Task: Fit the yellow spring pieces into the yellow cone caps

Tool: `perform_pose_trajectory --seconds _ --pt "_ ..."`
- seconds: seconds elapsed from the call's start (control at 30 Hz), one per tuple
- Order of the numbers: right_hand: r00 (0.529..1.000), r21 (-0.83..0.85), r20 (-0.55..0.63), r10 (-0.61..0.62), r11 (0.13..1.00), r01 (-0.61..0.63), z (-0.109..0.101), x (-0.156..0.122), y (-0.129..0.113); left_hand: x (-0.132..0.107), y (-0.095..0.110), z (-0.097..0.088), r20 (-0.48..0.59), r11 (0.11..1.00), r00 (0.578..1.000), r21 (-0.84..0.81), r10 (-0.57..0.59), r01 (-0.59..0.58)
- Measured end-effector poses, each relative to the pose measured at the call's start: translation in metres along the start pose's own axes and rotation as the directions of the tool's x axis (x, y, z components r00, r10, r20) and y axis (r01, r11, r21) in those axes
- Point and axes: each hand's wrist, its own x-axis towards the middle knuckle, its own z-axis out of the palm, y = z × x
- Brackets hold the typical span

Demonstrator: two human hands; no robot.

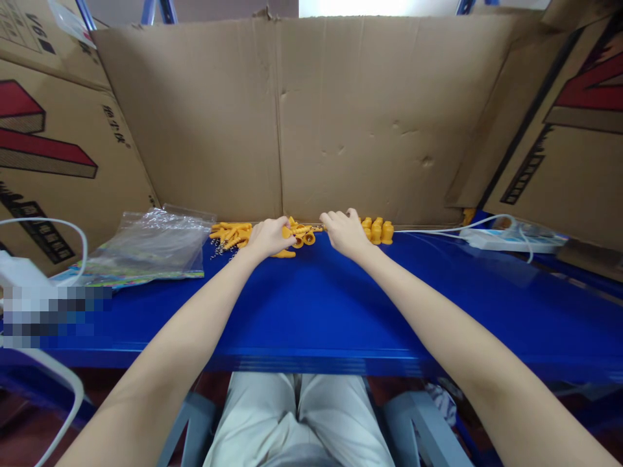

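Observation:
My left hand (270, 237) is at the back of the blue table, its thumb and fingers closed around a small orange plastic piece (286, 231) partly covered by them. Left of it lies a heap of slim orange plastic parts (232, 235) with small metal chains. Just beside its fingertips, hollow orange cup-shaped pieces (309, 239) face me with their openings. My right hand (346, 232) has its fingers curled in a pinch; what they hold is too small to tell. Close by its right side stand several orange bell-shaped pieces (387, 232), upright in rows.
A cardboard sheet (370, 117) walls off the back of the blue table (311, 311), with printed boxes (58, 149) at either side. Clear plastic bags (156, 243) lie at left. A white power strip (511, 240) with a cable is at right.

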Motion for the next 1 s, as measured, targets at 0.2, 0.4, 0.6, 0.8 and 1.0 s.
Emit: perform_pose_trajectory --seconds 0.2,0.4,0.6,0.8,1.0 --pt "0.930 0.067 -0.042 0.364 0.930 -0.361 0.010 0.002 0.043 0.008 -0.029 0.004 -0.088 0.992 0.988 -0.009 -0.125 0.125" --pt "0.729 0.074 0.108 0.676 0.726 -0.684 0.014 -0.008 0.080 0.013 -0.059 0.012 -0.200 0.973 0.953 -0.056 -0.229 0.222" --pt "0.561 0.056 0.352 0.750 0.581 -0.812 0.038 -0.016 0.099 0.010 -0.081 0.019 -0.246 0.940 0.913 -0.190 -0.324 0.282" --pt "0.573 0.099 0.408 0.711 0.589 -0.802 0.056 -0.020 0.105 0.012 -0.100 0.034 -0.224 0.924 0.906 -0.225 -0.359 0.310" --pt "0.604 0.089 0.392 0.694 0.625 -0.775 0.059 -0.021 0.102 0.017 -0.111 0.044 -0.125 0.895 0.895 -0.197 -0.428 0.401"
